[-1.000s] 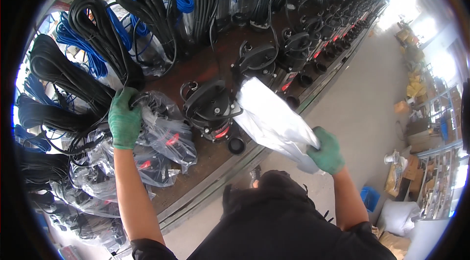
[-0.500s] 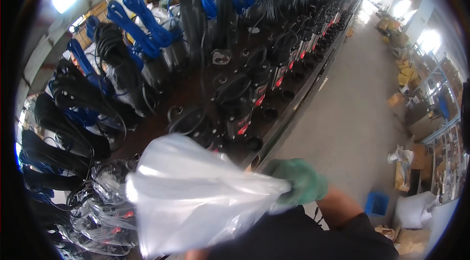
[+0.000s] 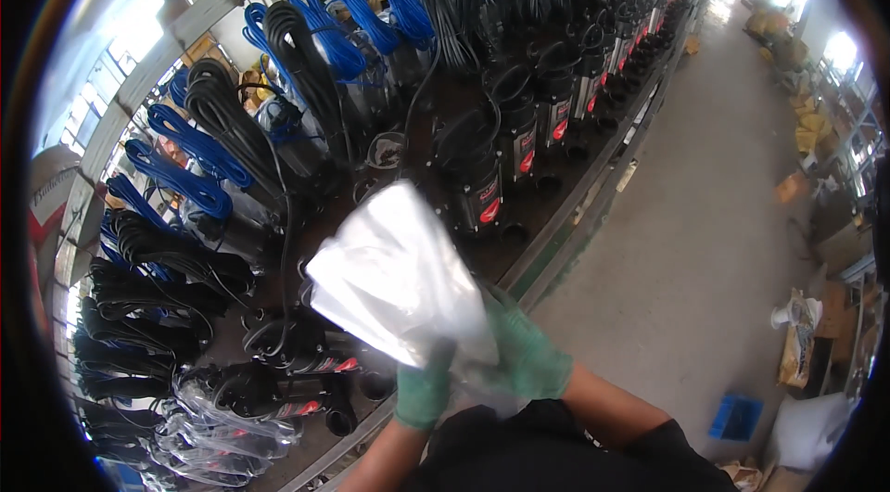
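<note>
A clear plastic bag (image 3: 394,274) is held up in front of me, its far end spread over the bench edge. My right hand (image 3: 527,353), in a green glove, is closed on the bag's right side near its bottom. My left hand (image 3: 425,392), gloved the same way, grips the lower left edge, its fingertips partly hidden by the film. Just beyond the bag stands a black pump (image 3: 477,181) with a red label. Another black pump (image 3: 287,395) lies left of my left hand, near some bagged pumps (image 3: 213,432).
A long dark bench (image 3: 579,223) carries rows of pumps away from me. Coiled black cables (image 3: 297,75) and coiled blue cables (image 3: 334,42) stand along its left side. Right of the bench runs a grey floor (image 3: 649,251) with a blue bin (image 3: 737,418) and cardboard boxes (image 3: 834,306).
My left hand has come up into view and onto the bag. The bag has swung up and right, looking narrower, and my right hand has shifted left. The view has turned slightly.
</note>
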Action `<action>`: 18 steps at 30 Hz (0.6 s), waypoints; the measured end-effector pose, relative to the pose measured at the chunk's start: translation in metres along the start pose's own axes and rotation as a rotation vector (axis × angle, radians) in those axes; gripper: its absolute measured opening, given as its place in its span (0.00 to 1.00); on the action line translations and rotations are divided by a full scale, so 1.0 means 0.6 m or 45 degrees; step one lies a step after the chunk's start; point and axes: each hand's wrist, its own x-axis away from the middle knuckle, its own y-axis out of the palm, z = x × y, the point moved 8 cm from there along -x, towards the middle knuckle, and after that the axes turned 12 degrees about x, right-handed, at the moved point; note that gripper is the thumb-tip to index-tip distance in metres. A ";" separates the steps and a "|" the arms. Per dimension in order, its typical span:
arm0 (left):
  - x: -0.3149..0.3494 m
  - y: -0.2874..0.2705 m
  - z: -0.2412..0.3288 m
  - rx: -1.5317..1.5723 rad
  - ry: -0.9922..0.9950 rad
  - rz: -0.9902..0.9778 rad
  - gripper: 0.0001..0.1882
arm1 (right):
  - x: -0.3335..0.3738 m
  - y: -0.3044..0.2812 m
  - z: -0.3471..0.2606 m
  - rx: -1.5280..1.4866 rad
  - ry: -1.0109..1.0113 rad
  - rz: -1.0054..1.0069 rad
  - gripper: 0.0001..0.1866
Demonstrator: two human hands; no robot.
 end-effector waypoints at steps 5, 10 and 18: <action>-0.068 0.168 -0.031 -0.343 -0.178 -0.600 0.30 | 0.030 -0.023 0.116 -0.143 0.152 -0.038 0.46; -0.129 0.313 0.122 -1.517 0.796 -1.001 0.37 | 0.058 -0.144 0.292 0.058 0.290 0.581 0.39; -0.297 0.179 0.255 -2.162 0.986 -0.195 0.37 | -0.241 -0.195 0.391 0.189 0.075 0.086 0.27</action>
